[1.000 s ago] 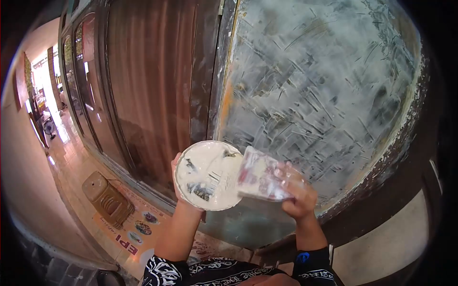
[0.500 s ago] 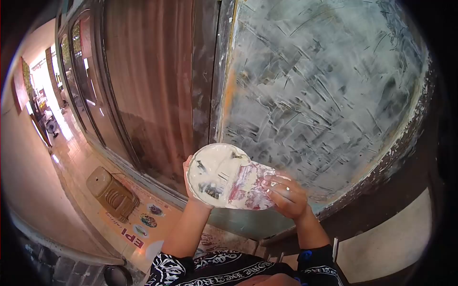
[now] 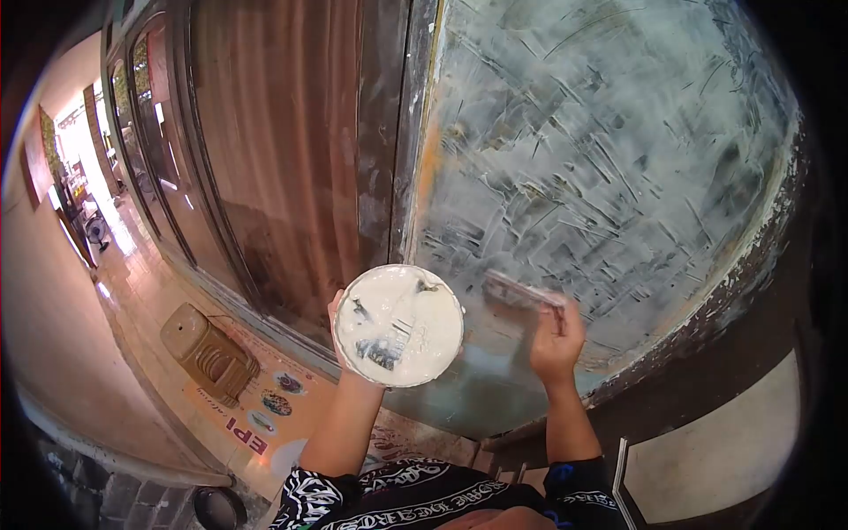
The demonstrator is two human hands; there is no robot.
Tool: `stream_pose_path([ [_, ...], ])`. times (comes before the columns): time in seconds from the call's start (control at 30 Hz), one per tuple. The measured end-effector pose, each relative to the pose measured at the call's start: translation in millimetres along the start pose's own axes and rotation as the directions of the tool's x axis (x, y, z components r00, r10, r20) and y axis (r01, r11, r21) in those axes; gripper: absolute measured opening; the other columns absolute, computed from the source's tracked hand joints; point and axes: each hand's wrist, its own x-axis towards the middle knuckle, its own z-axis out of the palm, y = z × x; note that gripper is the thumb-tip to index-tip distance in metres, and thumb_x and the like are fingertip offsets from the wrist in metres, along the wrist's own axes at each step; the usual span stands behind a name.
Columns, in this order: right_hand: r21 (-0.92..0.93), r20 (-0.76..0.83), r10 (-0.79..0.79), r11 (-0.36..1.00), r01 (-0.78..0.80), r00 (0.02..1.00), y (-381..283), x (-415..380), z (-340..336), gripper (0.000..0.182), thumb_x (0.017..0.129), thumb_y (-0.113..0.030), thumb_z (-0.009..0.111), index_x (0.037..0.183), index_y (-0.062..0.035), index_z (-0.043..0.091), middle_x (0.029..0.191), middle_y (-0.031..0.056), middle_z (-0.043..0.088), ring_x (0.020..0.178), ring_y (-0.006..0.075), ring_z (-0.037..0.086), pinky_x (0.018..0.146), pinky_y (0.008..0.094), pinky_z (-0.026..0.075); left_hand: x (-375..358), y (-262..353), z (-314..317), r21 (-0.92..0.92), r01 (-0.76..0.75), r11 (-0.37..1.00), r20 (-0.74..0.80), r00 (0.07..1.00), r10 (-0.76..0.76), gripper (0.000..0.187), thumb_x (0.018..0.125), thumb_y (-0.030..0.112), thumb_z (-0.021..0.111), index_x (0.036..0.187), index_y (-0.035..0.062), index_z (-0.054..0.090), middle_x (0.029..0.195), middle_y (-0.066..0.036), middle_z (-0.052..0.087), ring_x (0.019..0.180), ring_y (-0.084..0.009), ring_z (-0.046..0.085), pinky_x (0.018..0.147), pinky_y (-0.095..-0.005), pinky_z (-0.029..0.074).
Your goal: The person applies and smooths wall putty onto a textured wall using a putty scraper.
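My left hand (image 3: 340,340) holds a round plate (image 3: 399,325) smeared with white putty, face toward me, from its left and back side. My right hand (image 3: 556,340) grips a flat scraper (image 3: 521,291) and presses its blade edge-on against the lower part of a putty-coated panel (image 3: 601,159). The panel is grey-green, covered with streaky white putty strokes. The scraper is just right of the plate and apart from it.
A brown door with dark frames (image 3: 283,150) stands left of the panel. A brown plastic stool (image 3: 208,353) lies on the tiled floor below left, near a printed mat (image 3: 256,424). The panel's right edge (image 3: 760,256) is chipped and rough.
My right hand has lifted the scraper off the plate and swung it right onto the panel. The plate has tilted to face me more fully.
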Motion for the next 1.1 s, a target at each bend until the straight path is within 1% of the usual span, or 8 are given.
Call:
stream_pose_path([
  [0.1,0.761,0.185,0.616,0.403,-0.508,0.766,14.6,-6.2,2.8,0.025,0.095,0.009,0.047,0.117,-0.0013,0.052,0.113,0.0081,0.063,0.102,0.0208,0.062,0.094,0.0312,0.047,-3.7,-1.9,2.8,0.001,0.047,0.999,-0.001,0.999,-0.047,0.089,0.081,0.071,0.053,0.141,0.0055,0.048,0.142,-0.028,0.047,0.125,-0.0549,0.047,0.096,-0.0744,0.041],
  [0.23,0.91,0.35,0.644,-0.061,-0.41,0.68,-5.0,3.9,22.4,0.036,0.098,0.001,0.044,0.134,0.0,0.048,0.132,0.0148,0.056,0.125,0.0282,0.054,0.109,0.0452,0.041,0.9,-6.7,-12.2,0.086,-0.033,0.996,-0.137,0.99,0.045,0.093,0.078,0.074,0.054,0.143,0.0074,0.046,0.144,-0.027,0.045,0.126,-0.0556,0.046,0.096,-0.0775,0.038],
  [0.53,0.925,0.325,0.612,-0.046,-0.378,0.721,-14.4,30.1,22.6,0.038,0.101,-0.002,0.045,0.139,0.0031,0.044,0.139,0.0164,0.052,0.128,0.0271,0.053,0.111,0.0437,0.041,-0.5,-8.7,-8.1,0.026,-0.016,1.0,-0.059,0.998,0.017,0.083,0.086,0.07,0.046,0.142,0.0095,0.049,0.144,-0.022,0.048,0.125,-0.0524,0.049,0.096,-0.0803,0.034],
  [0.6,0.894,0.256,0.559,0.174,-0.414,0.789,-13.5,26.8,28.4,0.034,0.101,-0.001,0.048,0.135,0.0019,0.046,0.134,0.0144,0.055,0.123,0.0236,0.055,0.108,0.0409,0.042,3.4,-9.3,-19.3,0.027,-0.04,0.999,-0.078,0.996,0.042,0.079,0.089,0.069,0.043,0.142,0.0098,0.05,0.146,-0.019,0.048,0.125,-0.0499,0.05,0.095,-0.0807,0.034],
  [0.67,0.891,0.189,0.564,0.245,-0.382,0.804,-11.7,27.6,29.6,0.025,0.099,0.001,0.053,0.124,0.0001,0.051,0.122,0.0083,0.06,0.112,0.017,0.058,0.101,0.0344,0.043,4.5,-10.6,-26.7,-0.014,-0.086,0.996,-0.102,0.991,0.084,0.078,0.09,0.068,0.042,0.141,0.0095,0.051,0.147,-0.018,0.048,0.126,-0.0483,0.05,0.099,-0.0778,0.033],
  [0.7,0.848,0.129,0.51,0.387,-0.361,0.851,-8.8,30.4,27.5,0.023,0.099,0.0,0.054,0.122,-0.0003,0.051,0.119,0.0074,0.06,0.11,0.0157,0.058,0.099,0.0327,0.044,-0.2,-12.6,-13.4,-0.188,-0.011,0.982,0.149,0.988,0.04,0.076,0.092,0.067,0.038,0.136,0.0078,0.057,0.136,-0.016,0.059,0.122,-0.0404,0.056,0.106,-0.0568,0.042],
  [0.83,0.742,0.146,0.431,0.548,-0.387,0.89,-12.3,53.9,14.1,0.02,0.098,-0.003,0.057,0.118,-0.0004,0.052,0.112,0.0061,0.063,0.104,0.0122,0.058,0.093,0.029,0.045,0.6,-19.9,-10.0,-0.139,-0.001,0.99,-0.05,0.999,-0.006,0.096,0.082,0.08,0.045,0.146,0.0087,0.043,0.15,-0.025,0.039,0.132,-0.0562,0.039,0.106,-0.0729,0.031],
  [1.1,0.586,0.369,0.404,0.598,-0.547,0.837,-14.5,65.2,-0.6,0.019,0.098,-0.004,0.058,0.116,0.0004,0.055,0.108,0.0043,0.065,0.097,0.0089,0.059,0.086,0.0268,0.047,-15.4,-42.7,-16.3,-0.054,0.304,0.951,0.116,0.948,-0.297,0.111,0.073,0.094,0.038,0.149,0.0129,0.039,0.15,-0.025,0.039,0.133,-0.0608,0.035,0.103,-0.077,0.03],
])
